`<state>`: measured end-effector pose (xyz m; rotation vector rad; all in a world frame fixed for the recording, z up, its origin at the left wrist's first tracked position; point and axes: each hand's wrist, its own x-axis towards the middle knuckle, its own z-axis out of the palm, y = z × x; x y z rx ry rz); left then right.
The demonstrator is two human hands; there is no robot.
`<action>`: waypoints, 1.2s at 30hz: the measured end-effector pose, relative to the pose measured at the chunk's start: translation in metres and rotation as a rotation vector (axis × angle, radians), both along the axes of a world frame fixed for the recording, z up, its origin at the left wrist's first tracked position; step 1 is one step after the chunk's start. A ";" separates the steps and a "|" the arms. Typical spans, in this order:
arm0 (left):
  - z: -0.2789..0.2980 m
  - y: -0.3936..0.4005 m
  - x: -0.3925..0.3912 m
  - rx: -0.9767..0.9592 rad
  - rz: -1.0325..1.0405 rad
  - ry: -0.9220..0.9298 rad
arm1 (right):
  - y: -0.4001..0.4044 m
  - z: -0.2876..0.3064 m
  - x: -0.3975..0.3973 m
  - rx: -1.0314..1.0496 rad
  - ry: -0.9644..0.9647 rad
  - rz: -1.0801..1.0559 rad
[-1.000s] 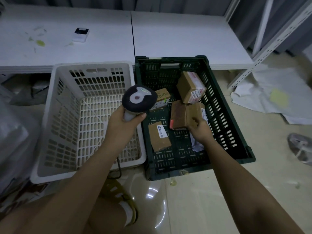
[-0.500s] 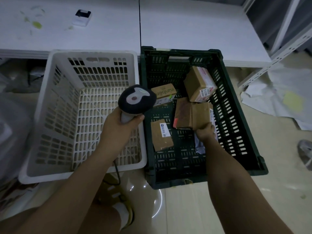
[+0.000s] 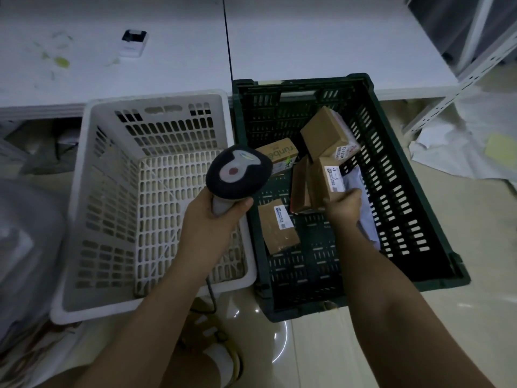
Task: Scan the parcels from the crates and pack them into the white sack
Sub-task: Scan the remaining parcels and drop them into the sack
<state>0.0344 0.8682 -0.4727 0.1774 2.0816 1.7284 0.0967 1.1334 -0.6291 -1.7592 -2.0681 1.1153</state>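
Observation:
My left hand (image 3: pixel 208 219) grips the handle of a black barcode scanner (image 3: pixel 237 171), held over the seam between the two crates. My right hand (image 3: pixel 343 205) reaches into the dark green crate (image 3: pixel 397 191) and grips the lower end of a brown cardboard parcel (image 3: pixel 326 180) with a white label, tilted up on its edge. A flat labelled parcel (image 3: pixel 277 226) lies on the crate floor left of that hand. A larger box (image 3: pixel 326 135) and a "runbe" printed box (image 3: pixel 278 155) lie further back. A grey plastic mailer (image 3: pixel 363 203) lies under my right wrist.
A white slotted crate (image 3: pixel 112 191) with nothing in it stands left of the green one. White tables (image 3: pixel 307 37) run behind both crates, with a small white device (image 3: pixel 133 42) on them. White sacking (image 3: pixel 461 147) lies on the floor at right. A pale bag (image 3: pixel 25 233) bulges at left.
My right hand has tipped the labelled parcel up so its label now faces the camera. The scanner has stayed in my left hand, and my view has moved closer to the crates.

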 end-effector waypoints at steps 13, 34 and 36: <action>0.016 -0.012 0.013 0.090 0.150 0.051 | -0.128 0.106 0.068 0.593 0.272 0.655; 0.038 -0.077 0.048 0.108 0.165 -0.012 | -0.178 0.111 0.074 -0.051 0.336 0.481; 0.038 -0.077 0.047 0.109 0.154 -0.006 | -0.174 0.108 0.075 -0.248 0.354 0.392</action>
